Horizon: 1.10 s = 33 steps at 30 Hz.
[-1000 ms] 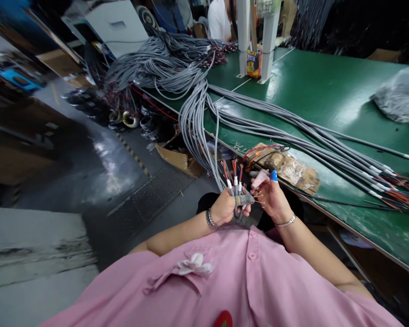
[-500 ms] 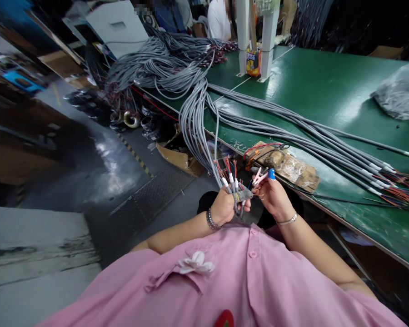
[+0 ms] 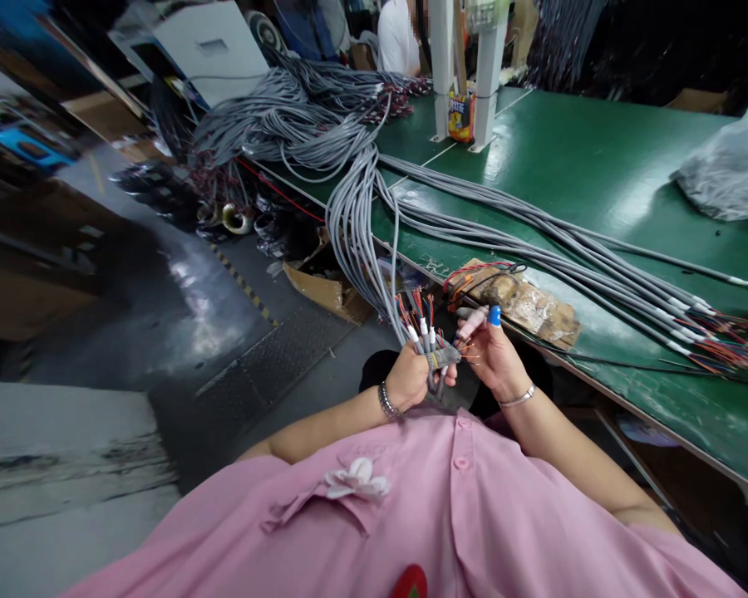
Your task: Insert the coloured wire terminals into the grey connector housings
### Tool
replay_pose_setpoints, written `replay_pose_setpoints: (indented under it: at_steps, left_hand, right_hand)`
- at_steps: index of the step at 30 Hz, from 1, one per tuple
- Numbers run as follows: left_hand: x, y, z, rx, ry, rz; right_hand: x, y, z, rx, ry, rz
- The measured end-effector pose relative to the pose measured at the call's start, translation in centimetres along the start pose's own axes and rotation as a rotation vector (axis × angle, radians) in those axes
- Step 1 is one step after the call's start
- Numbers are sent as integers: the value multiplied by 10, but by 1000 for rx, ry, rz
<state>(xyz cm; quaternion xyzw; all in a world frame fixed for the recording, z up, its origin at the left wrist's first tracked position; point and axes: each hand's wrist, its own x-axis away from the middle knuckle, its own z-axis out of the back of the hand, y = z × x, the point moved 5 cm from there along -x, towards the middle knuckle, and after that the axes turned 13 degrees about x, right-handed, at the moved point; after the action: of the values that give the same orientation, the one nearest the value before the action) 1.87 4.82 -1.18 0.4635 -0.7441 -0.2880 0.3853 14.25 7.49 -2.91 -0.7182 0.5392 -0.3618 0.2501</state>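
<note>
I see left hand (image 3: 411, 376) gripping grey cable ends (image 3: 425, 339), wires fanned upward; right hand (image 3: 497, 359) close beside; more cables (image 3: 536, 218) along green bench (image 3: 604, 158).

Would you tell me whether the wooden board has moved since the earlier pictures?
No, the board shows no shift either way; it lies in the same place against the front edge of the green table.

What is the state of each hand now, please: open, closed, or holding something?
Left hand: closed, holding several grey cables.
Right hand: closed on a small pink thing.
</note>
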Motion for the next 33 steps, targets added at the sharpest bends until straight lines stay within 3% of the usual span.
replay_pose_setpoints:
  at_steps: [5, 10, 14, 22, 29, 33]
  left_hand:
    - [7, 3, 4, -5, 11, 2]
    - [12, 7, 4, 32, 27, -45]
    - [9, 8, -1, 44, 41, -87]
    - [2, 5, -3, 39, 55, -79]
    - [-1, -1, 3, 18, 36, -75]
    - [1, 1, 4, 19, 35, -88]
  right_hand:
    - [4, 1, 2, -12, -45, -57]
    - [4, -2, 7, 37, -12, 25]
    - [2, -2, 7, 59, 5, 69]
    - [-7, 5, 5, 58, -26, 9]
    - [-13, 7, 11, -12, 97, 48]
    - [-9, 8, 6, -7, 67, 33]
